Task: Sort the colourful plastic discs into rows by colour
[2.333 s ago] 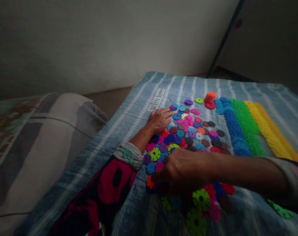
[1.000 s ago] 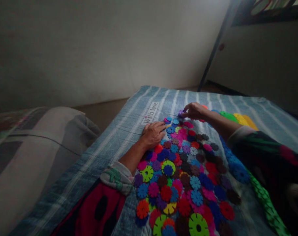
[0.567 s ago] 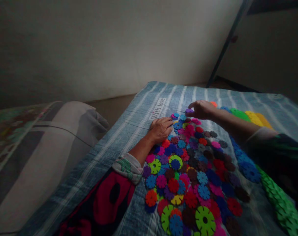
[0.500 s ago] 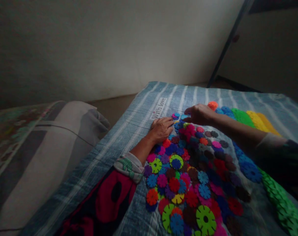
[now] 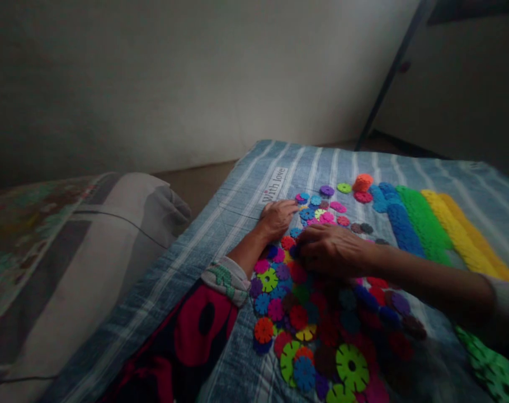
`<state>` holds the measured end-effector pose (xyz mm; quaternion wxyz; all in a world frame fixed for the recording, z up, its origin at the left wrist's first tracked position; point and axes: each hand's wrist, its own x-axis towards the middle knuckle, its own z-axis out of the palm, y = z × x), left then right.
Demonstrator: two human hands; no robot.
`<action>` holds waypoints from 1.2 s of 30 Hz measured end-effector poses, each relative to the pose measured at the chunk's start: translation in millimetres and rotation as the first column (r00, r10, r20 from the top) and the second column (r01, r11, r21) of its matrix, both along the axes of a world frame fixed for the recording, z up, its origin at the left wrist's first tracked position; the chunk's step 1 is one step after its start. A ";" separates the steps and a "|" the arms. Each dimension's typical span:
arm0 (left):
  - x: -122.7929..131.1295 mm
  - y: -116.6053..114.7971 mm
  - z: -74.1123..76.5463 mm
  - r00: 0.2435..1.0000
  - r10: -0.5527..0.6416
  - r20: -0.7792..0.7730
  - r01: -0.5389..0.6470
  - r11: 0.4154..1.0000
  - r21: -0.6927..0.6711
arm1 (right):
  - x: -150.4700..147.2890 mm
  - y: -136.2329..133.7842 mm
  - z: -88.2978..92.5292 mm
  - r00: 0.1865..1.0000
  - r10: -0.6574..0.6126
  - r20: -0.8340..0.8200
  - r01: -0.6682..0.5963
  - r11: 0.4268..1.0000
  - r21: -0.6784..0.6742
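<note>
A spread of flat, notched plastic discs (image 5: 305, 302) in many colours lies on a blue striped cloth (image 5: 237, 212). My left hand (image 5: 277, 217) rests palm down at the far left edge of the spread, fingers loosely curled on the cloth beside small blue discs. My right hand (image 5: 330, 249) lies over the middle of the spread, palm down, fingers bent onto the discs near a red one; what its fingertips touch is hidden. A purple disc (image 5: 326, 190) and a green disc (image 5: 344, 187) lie at the far end.
Sorted rows of discs run along the right: orange stack (image 5: 362, 182), blue (image 5: 399, 224), green (image 5: 424, 221), yellow (image 5: 456, 232). A grey cushion (image 5: 82, 268) lies left of the cloth. A pale wall (image 5: 196, 78) and a dark slanted pole (image 5: 389, 73) stand behind.
My right hand drew back from the far end of the spread, where it left a purple disc, and now lies over the middle. The left hand stayed put.
</note>
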<state>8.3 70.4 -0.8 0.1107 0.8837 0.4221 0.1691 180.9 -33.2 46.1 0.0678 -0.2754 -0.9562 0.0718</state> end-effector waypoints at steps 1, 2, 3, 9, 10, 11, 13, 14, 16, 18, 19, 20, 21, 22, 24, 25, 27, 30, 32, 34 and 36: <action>-0.1 0.2 -0.3 1.000 0.002 0.011 -0.002 1.000 -0.004 | 3.5 1.2 1.2 1.000 -0.017 -0.011 0.017 1.000 -0.012; -0.3 0.4 -0.5 1.000 0.004 0.020 -0.004 1.000 -0.008 | 6.7 1.8 2.4 0.999 -0.037 -0.024 0.036 0.999 -0.018; -0.4 0.7 -0.7 1.000 0.004 0.027 -0.004 1.000 -0.012 | 9.6 1.8 3.5 0.998 -0.058 -0.037 0.058 0.998 -0.018; -1.4 2.8 -1.8 0.999 -0.002 0.051 0.003 1.000 -0.021 | 23.3 0.6 7.4 0.984 -0.168 -0.065 0.170 0.985 0.016; -1.5 3.1 -2.1 0.999 0.000 0.051 0.001 1.000 -0.018 | 24.3 0.6 7.8 0.982 -0.180 -0.064 0.181 0.984 0.007; -1.6 3.3 -2.6 0.999 0.002 0.051 -0.001 1.000 -0.012 | 24.7 0.3 7.9 0.980 -0.189 -0.063 0.189 0.982 0.000; -2.0 4.0 -3.6 0.999 0.002 0.049 -0.002 1.000 0.001 | 23.3 -1.3 7.7 0.979 -0.196 -0.056 0.196 0.981 -0.006; -2.3 4.5 -4.2 0.999 -0.001 0.047 0.001 1.000 0.006 | 21.7 -2.7 7.2 0.980 -0.193 -0.052 0.193 0.981 -0.011; -2.9 5.9 -5.6 0.999 -0.013 0.047 0.012 1.000 0.017 | 17.9 -5.9 5.2 0.982 -0.181 -0.044 0.180 0.983 -0.035; -3.2 7.2 -6.9 0.998 -0.025 0.056 0.023 0.999 0.028 | 14.9 -8.6 2.6 0.985 -0.167 -0.049 0.163 0.984 -0.075; -3.1 7.7 -7.5 0.998 -0.026 0.061 0.024 0.999 0.033 | 14.1 -9.6 1.4 0.985 -0.162 -0.061 0.156 0.983 -0.094; -3.0 8.0 -7.8 0.998 -0.023 0.065 0.021 0.999 0.037 | 13.7 -10.2 0.3 0.984 -0.159 -0.078 0.150 0.983 -0.108; -2.6 8.0 -8.0 0.998 -0.017 0.066 0.015 0.999 0.038 | 13.7 -10.6 -0.5 0.982 -0.159 -0.101 0.147 0.982 -0.117; -2.2 7.8 -7.8 0.998 -0.011 0.065 0.008 0.999 0.038 | 14.0 -10.8 -1.1 0.979 -0.162 -0.124 0.146 0.981 -0.123; -1.4 6.9 -6.7 0.998 0.002 0.058 -0.004 0.999 0.033 | 15.0 -11.1 -1.5 0.970 -0.180 -0.166 0.158 0.978 -0.139; -1.1 6.2 -5.9 0.999 0.005 0.053 -0.007 1.000 0.028 | 15.4 -11.3 -1.5 0.965 -0.190 -0.179 0.164 0.975 -0.152; -0.9 5.1 -3.9 0.999 0.008 0.044 -0.009 1.000 0.022 | 16.5 -11.7 -1.1 0.956 -0.214 -0.199 0.177 0.966 -0.190; -1.4 5.0 -2.2 0.999 0.007 0.037 -0.008 1.000 0.023 | 18.8 -11.9 0.1 0.928 -0.270 -0.256 0.208 0.947 -0.246; -2.1 6.5 -2.5 0.999 -0.001 0.040 0.000 1.000 0.025 | 21.1 -11.4 1.2 0.889 -0.339 -0.309 0.250 0.923 -0.294; -3.1 9.0 -3.8 0.999 -0.015 0.046 0.013 1.000 0.026 | 23.9 -10.8 2.1 0.840 -0.422 -0.340 0.296 0.883 -0.365; -4.1 12.1 -5.5 0.998 -0.025 0.058 0.023 0.999 0.035 | 26.6 -10.2 2.3 0.796 -0.492 -0.352 0.327 0.839 -0.434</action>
